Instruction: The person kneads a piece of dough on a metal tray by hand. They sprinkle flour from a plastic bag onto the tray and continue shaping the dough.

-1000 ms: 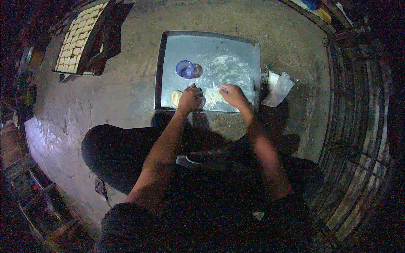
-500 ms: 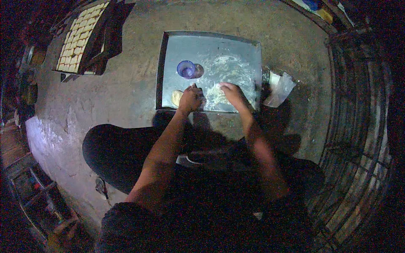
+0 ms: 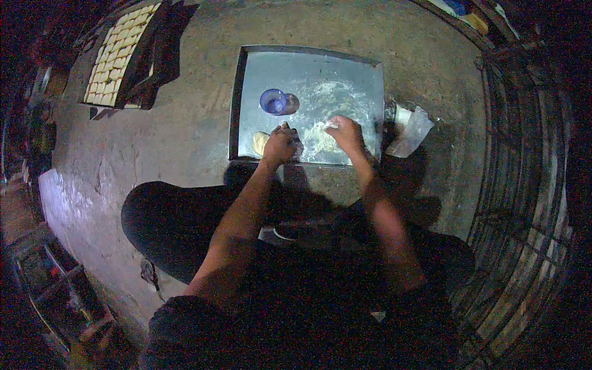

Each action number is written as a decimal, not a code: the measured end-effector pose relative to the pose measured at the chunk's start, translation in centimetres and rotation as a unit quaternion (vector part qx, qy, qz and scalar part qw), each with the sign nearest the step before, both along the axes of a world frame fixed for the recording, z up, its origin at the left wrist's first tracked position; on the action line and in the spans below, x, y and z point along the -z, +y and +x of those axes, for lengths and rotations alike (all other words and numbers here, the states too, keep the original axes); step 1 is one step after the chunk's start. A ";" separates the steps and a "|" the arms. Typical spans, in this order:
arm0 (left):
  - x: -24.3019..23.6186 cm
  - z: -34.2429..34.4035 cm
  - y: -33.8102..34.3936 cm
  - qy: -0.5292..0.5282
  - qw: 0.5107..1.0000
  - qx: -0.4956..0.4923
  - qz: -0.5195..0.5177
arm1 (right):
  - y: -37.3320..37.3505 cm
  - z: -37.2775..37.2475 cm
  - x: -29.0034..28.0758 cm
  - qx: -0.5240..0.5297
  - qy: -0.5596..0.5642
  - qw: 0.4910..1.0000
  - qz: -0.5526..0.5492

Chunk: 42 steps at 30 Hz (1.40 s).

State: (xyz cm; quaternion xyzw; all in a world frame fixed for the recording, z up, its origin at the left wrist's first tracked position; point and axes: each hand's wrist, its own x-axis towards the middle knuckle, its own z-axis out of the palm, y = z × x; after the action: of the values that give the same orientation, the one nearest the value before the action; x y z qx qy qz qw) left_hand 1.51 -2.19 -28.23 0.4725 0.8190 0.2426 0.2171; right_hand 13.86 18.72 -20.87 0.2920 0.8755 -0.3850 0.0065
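A shallow metal tray [image 3: 253,71] lies on the floor before me, its right part dusted with white flour [image 3: 333,92]. My left hand [image 3: 280,145] is curled closed over the tray's near side, close to a pale lump of dough [image 3: 260,143] on its left. Whatever may be inside those fingers is hidden. Over the flour, my right hand [image 3: 347,133] has its fingers pinched together. White shows at its fingertips, too small to make out. Beyond my left hand stands a translucent blue-purple cup [image 3: 272,102].
Right of the metal tray lies a clear plastic bag [image 3: 412,131] with something white in it. At the far left, a dark tray holds rows of pale dough pieces [image 3: 120,55]. Dark slats or bars [image 3: 524,185] run along the right side. A dark compartmented rack [image 3: 58,283] stands lower left.
My right hand has shifted slightly right and away from me over the flour, its fingers now pinched closer together. My left hand has stayed nearly in place.
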 end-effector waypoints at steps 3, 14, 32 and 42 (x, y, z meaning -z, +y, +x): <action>1.0 0.0 0.1 -0.002 1.000 -0.019 -0.002 | -0.3 0.1 0.2 0.003 0.025 1.000 -0.008; 5.9 -0.5 -1.9 0.125 0.990 0.013 0.070 | -4.6 0.6 3.7 -0.217 0.041 0.960 0.171; 9.6 -1.4 -1.6 -0.285 0.953 -0.093 0.036 | -0.4 1.7 0.1 -0.063 -0.087 0.973 -0.204; -1.4 -0.4 0.6 -0.015 0.998 0.048 -0.026 | 1.4 2.9 1.7 -0.072 0.032 0.991 -0.108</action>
State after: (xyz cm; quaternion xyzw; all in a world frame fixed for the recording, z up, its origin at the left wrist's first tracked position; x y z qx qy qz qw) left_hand 1.07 -1.59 -26.87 0.5020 0.7979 0.2173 0.2533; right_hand 16.78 20.10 -22.58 0.2135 0.8470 -0.4854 0.0376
